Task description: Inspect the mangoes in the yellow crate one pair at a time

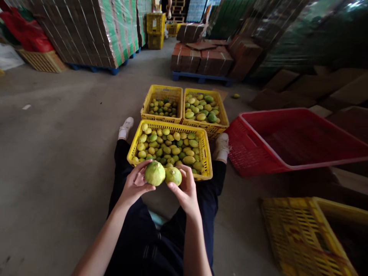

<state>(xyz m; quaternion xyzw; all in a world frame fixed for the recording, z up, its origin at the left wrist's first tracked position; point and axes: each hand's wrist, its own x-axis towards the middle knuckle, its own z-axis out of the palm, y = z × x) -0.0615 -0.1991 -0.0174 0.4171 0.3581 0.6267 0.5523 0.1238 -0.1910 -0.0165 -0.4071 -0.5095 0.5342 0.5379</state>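
My left hand (137, 181) grips a large, bumpy green-yellow lemon (155, 173) between thumb and fingers. Close beside it, my right hand (186, 188) pinches a smaller, rounder green lemon (173, 176). Both fruits are held up side by side with their stem ends toward me. Below and beyond them is a yellow crate (209, 153) full of green and yellow lemons, standing between my legs. Behind that crate stand two more: a left yellow crate (146, 100) with smaller, greener fruit and a right yellow crate (224, 111) with larger lemons.
A red crate (250, 151) lies right of my foot, with another yellow crate (290, 230) nearer me. One loose lemon (236, 96) is on the floor. Wrapped pallet stacks (86, 34) and brown cartons (201, 59) on a blue pallet stand farther back.
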